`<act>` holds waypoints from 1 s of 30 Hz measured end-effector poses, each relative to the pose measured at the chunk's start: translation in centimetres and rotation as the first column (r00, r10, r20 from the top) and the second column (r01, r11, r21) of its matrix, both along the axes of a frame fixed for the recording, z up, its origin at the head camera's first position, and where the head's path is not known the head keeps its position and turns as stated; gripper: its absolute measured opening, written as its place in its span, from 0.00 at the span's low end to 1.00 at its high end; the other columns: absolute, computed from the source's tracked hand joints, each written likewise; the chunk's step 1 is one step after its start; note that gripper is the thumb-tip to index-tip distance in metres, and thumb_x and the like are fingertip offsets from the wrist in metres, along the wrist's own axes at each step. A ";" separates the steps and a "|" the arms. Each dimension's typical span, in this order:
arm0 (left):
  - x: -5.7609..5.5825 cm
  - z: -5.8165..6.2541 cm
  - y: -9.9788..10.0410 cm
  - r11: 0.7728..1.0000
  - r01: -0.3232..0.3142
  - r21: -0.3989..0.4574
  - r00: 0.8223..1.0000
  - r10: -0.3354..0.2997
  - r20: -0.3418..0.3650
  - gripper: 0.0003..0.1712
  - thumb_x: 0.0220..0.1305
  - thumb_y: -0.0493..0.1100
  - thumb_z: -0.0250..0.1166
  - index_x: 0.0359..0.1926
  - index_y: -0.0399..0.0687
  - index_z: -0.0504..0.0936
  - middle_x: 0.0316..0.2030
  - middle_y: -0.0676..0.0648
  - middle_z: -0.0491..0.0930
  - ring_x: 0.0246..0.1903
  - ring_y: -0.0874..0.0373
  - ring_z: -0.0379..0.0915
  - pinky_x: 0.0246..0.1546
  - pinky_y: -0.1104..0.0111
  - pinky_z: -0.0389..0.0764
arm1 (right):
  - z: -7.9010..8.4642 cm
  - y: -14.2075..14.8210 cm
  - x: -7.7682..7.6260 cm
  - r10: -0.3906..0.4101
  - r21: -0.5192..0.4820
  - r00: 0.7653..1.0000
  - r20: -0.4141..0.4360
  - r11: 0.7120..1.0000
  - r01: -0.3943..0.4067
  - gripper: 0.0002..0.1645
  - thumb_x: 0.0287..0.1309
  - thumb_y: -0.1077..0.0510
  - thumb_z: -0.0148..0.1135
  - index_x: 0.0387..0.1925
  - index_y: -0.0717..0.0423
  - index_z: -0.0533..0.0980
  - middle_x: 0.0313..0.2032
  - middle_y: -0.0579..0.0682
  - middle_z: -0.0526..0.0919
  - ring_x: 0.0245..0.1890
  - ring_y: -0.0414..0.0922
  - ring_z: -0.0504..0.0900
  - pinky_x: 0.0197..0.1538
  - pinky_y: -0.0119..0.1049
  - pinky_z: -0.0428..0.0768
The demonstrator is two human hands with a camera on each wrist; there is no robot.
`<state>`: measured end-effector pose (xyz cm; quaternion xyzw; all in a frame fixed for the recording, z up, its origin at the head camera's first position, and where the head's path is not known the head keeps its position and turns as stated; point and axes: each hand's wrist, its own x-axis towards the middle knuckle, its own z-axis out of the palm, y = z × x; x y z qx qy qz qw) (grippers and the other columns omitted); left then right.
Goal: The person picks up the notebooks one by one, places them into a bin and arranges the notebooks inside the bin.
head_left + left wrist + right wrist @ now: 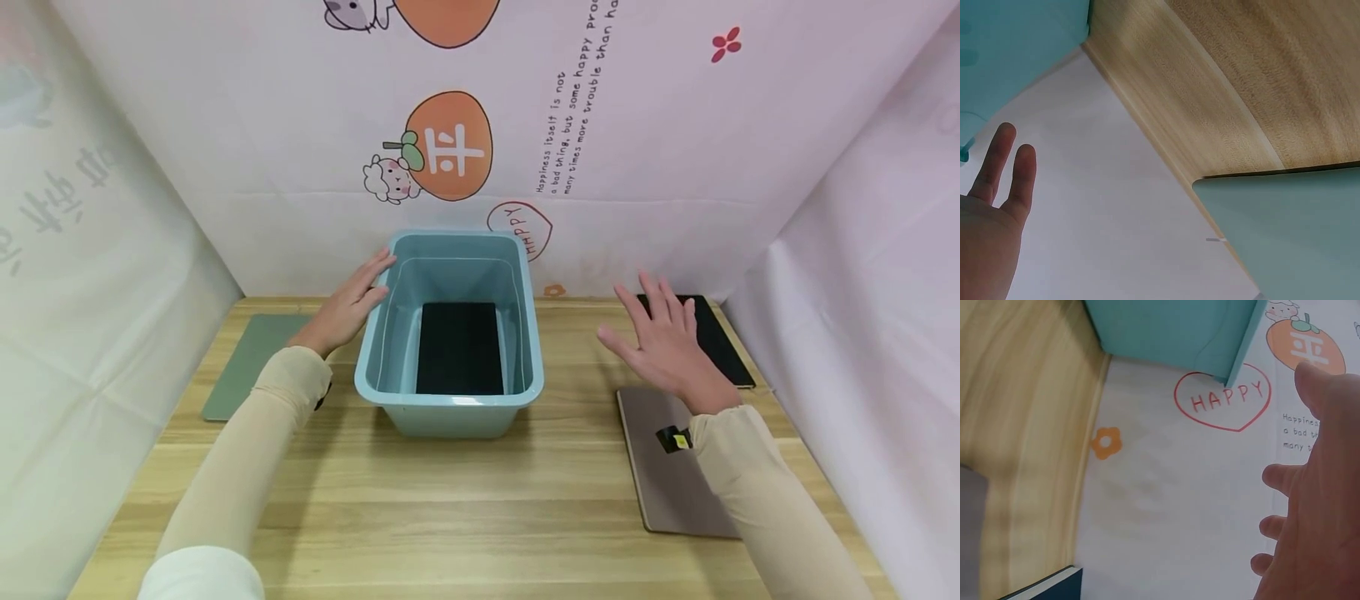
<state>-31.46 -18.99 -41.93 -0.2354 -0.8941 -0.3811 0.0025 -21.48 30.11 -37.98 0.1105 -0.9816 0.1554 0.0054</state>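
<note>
A light blue plastic bin (448,421) stands on the wooden table, with a flat black rectangular item (460,348) lying on its bottom. At the bin's left rim is my left hand (347,308), its fingers extended along the edge; in the left wrist view two straight fingers (1022,181) show beside the bin. My right hand (663,346) hovers to the right of the bin, fingers spread and holding nothing. Below it lies a brown-grey flat cover like a notebook (667,492), and just beyond is a black notebook (720,346) with pale page edges in the right wrist view.
A green flat board or notebook (243,367) lies on the table's left side, partly behind the left forearm. A printed white cloth (637,150) hangs along the back edge, with more white cloth on both sides. Bare wood (450,517) shows in front of the bin.
</note>
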 end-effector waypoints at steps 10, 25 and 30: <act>-0.1 -0.3 0.1 1.000 0.004 -0.001 1.000 -0.004 -0.005 0.32 0.82 0.59 0.42 0.81 0.72 0.47 0.82 0.68 0.36 0.83 0.58 0.33 0.78 0.38 0.46 | -1.4 1.4 1.3 -0.023 -0.005 1.000 0.006 1.000 0.023 0.50 0.72 0.26 0.43 0.83 0.38 0.37 0.82 0.56 0.25 0.80 0.66 0.25 0.73 0.74 0.22; 0.1 0.0 0.1 1.000 -0.008 -0.020 1.000 0.008 -0.010 0.33 0.82 0.60 0.41 0.82 0.70 0.47 0.81 0.70 0.36 0.83 0.57 0.33 0.78 0.37 0.45 | -3.7 3.9 3.4 -0.062 -0.032 0.998 -0.004 0.998 0.062 0.51 0.72 0.30 0.48 0.83 0.44 0.41 0.82 0.62 0.28 0.80 0.67 0.24 0.71 0.76 0.23; 0.2 0.0 0.1 1.000 -0.016 -0.021 1.000 0.016 -0.016 0.33 0.82 0.60 0.41 0.82 0.69 0.48 0.81 0.69 0.37 0.83 0.57 0.34 0.78 0.37 0.46 | -4.4 4.6 4.0 -0.075 -0.044 0.997 0.016 0.996 0.075 0.50 0.73 0.30 0.47 0.83 0.42 0.39 0.82 0.60 0.27 0.80 0.67 0.23 0.71 0.75 0.21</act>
